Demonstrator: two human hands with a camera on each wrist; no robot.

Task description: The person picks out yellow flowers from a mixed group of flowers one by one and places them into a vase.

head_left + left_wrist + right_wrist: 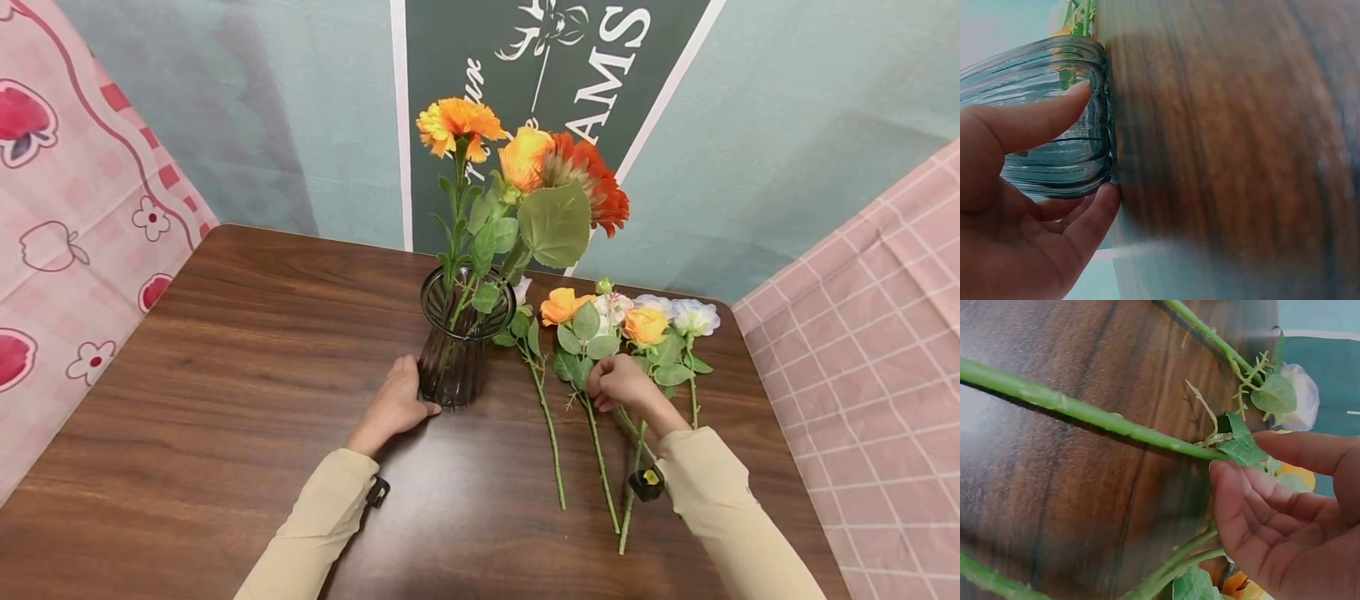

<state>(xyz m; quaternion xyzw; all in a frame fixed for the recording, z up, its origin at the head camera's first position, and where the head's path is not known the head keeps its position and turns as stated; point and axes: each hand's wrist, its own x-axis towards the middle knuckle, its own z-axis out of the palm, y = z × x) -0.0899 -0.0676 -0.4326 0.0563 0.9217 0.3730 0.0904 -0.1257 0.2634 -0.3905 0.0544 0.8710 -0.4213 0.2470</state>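
Note:
A ribbed, see-through dark glass vase (453, 367) stands upright, holding an orange carnation-like flower (459, 125), an orange-yellow rose (527, 157) and a red flower (609, 196). My left hand (397, 396) grips the vase low on its side; in the left wrist view, thumb and fingers curve around the glass (1054, 150) near its base. On the right, my right hand (624, 385) holds the stem (1116, 422) of an orange rose (562, 307) just under its leaves. Its thumb and curled fingers lie either side of stem and leaf (1242, 444); the flower lies on the table.
Other cut flowers lie on the wooden table (225, 375): a pale one (521, 289) beside the vase, another orange rose (647, 325) and a bluish-white one (694, 317). Printed cloths hang behind and at both sides, including a pink checked cloth (862, 400).

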